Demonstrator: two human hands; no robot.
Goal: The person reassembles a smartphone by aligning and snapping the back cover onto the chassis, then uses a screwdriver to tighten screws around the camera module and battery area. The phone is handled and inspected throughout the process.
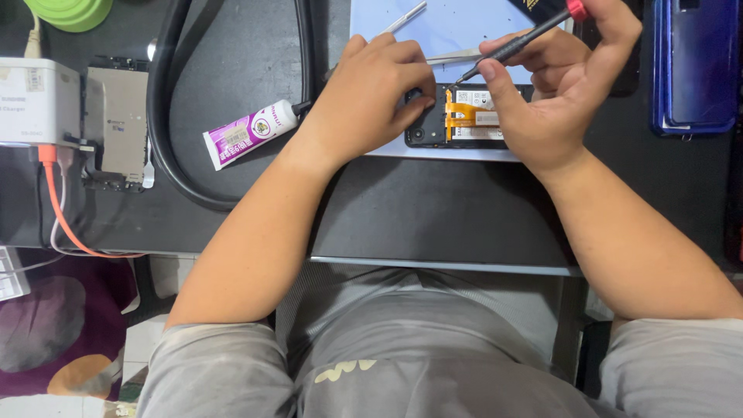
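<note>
Far left: white charger box point(37, 101) w/ orange cable, then a purple-and-white glue tube point(249, 133) lying beside a black hose point(166, 108). Upper centre: left hand point(371, 97) curled, fingertips pinning the opened phone point(468, 118) on the pale blue mat point(449, 31). Right hand point(553, 85) pinches a red-capped screwdriver point(515, 42), tip at the phone's top edge. Phone looks light, stiff, fragile inside — hold by frame edges, not the orange flex.

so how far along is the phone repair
Done: the phone lies with its back off, the orange cable inside exposed. In hand: the left hand steadies it while the right hand works a screwdriver inside. Left: it is not yet closed; the glue tube lies aside.
</note>
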